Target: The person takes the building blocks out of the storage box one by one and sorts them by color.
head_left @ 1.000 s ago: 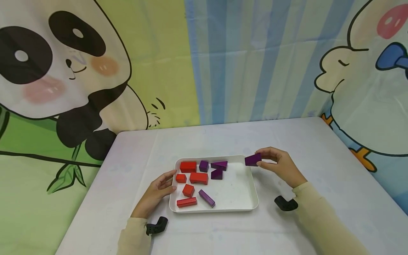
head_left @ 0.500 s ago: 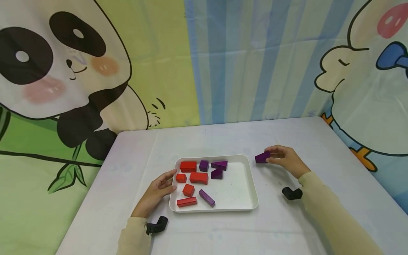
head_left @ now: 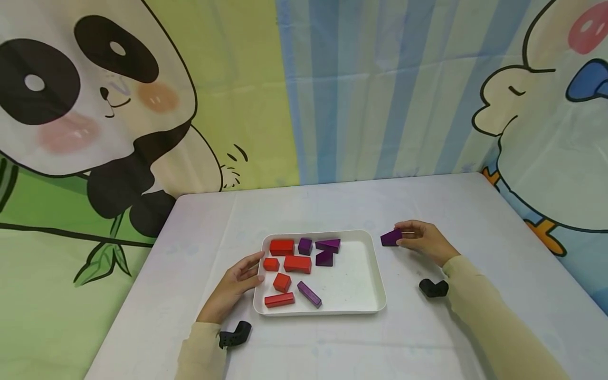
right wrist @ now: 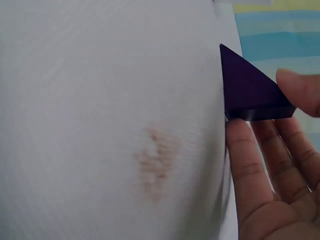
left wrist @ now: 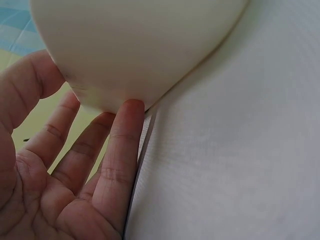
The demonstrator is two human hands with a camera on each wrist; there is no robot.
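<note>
Wedge [head_left: 390, 238] pinched in the fingers of the right hand [head_left: 424, 243] has moved from the edge of the tray [head_left: 353, 287] to the desk [head_left: 332, 348] rightward, apparently setting it apart, while the left hand [head_left: 233, 285], fingers spread, touches the tray.

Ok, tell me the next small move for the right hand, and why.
Probably loosen the right hand and release the purple block it pinches: in the right wrist view the block appears to touch the white table, and the head view shows it to the right of the tray, apart from its rim.
</note>
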